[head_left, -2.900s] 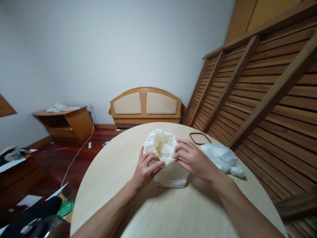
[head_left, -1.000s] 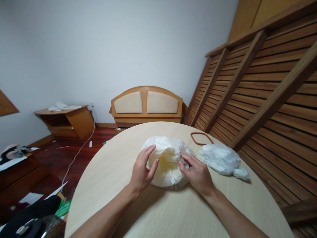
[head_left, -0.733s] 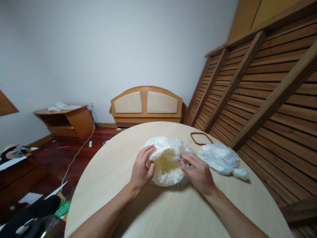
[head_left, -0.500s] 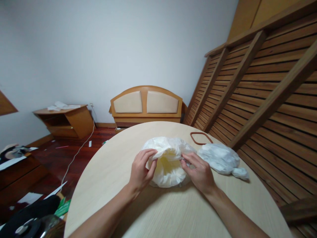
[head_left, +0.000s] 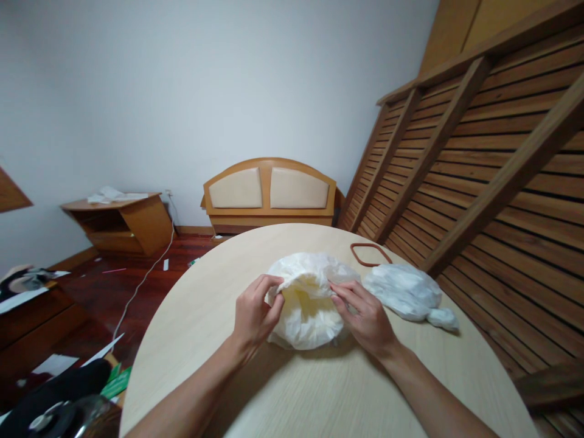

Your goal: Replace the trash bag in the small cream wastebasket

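Note:
A white plastic bag (head_left: 310,334) stands on the round table with its mouth facing me, and something pale yellow shows inside. My left hand (head_left: 259,310) pinches the left side of the bag's rim between thumb and fingers. On the opposite side, my right hand (head_left: 365,316) grips the rim in the same way. To the right lies a second, filled white plastic bag (head_left: 404,292) with a bunched end. Behind it rests a reddish-brown rounded ring (head_left: 368,246). What fills either bag cannot be made out.
The pale wooden round table (head_left: 205,292) has its far edge before a bed headboard (head_left: 269,185). A slatted wooden frame (head_left: 479,182) leans close on the right. Left, a low cabinet (head_left: 118,225) and a white cable (head_left: 141,286) are on the dark red floor.
Both hands have shifted slightly left along with the bag's rim, and its mouth has changed shape a little. The filled bag and the ring have stayed put.

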### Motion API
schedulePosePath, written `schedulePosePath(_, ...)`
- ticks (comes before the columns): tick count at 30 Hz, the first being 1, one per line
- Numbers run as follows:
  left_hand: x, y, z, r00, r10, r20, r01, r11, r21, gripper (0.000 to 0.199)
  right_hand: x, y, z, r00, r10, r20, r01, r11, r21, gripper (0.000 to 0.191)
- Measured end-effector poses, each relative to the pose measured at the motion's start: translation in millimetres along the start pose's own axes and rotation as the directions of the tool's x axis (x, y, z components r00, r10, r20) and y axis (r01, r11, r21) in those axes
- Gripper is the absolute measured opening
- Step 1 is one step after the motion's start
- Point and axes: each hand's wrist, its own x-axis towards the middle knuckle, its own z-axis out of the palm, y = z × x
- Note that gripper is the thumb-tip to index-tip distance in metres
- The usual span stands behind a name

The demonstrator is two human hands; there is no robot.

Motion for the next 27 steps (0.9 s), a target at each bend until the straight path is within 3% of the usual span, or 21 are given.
schedulePosePath(7,1.4,-3.2,-1.9,0.996,-0.086,-0.015,0.086,0.996,0.011,0.013,0.2,2.1,-0.2,0.999,0.002,-0.041,-0.001,1.000,0.023,0.020)
schedulePosePath(12,4.1,-2.5,-7.0,0.992,-0.113,-0.055,0.116,0.992,0.055,0.006,0.7,5.0,-2.1,0.994,0.068,-0.084,-0.076,0.992,-0.097,0.018)
schedulePosePath(14,6.0,-2.9,-8.9,0.990,-0.125,-0.064,0.130,0.989,0.077,0.003,1.7,1.5,-5.2,0.991,0.028,-0.131,-0.055,0.977,-0.208,0.018)
schedulePosePath(16,7.3,-2.9,-10.2,0.989,-0.130,-0.072,0.138,0.984,0.116,0.005,3.8,-7.4,-8.2,0.985,-0.102,-0.137,0.056,0.949,-0.309,0.021)
schedulePosePath(19,6.7,-1.6,-11.1,0.991,-0.110,-0.081,0.123,0.976,0.179,0.007,8.9,-29.7,-6.8,0.952,-0.305,0.018,0.293,0.898,-0.328,0.030)
schedulePosePath(21,4.8,-0.1,-11.4,0.995,-0.068,-0.072,0.081,0.976,0.202,0.008,12.4,-45.4,0.4,0.927,-0.346,0.146,0.375,0.873,-0.310,0.034)
schedulePosePath(24,2.0,2.1,-11.4,0.999,0.005,-0.047,0.006,0.974,0.226,0.010,12.9,-61.1,17.1,0.936,-0.200,0.290,0.301,0.881,-0.365,0.035)
schedulePosePath(27,1.2,3.5,-10.8,0.998,0.044,-0.046,-0.030,0.964,0.265,0.011,5.3,-66.0,31.3,0.916,0.015,0.402,0.186,0.870,-0.457,0.056)
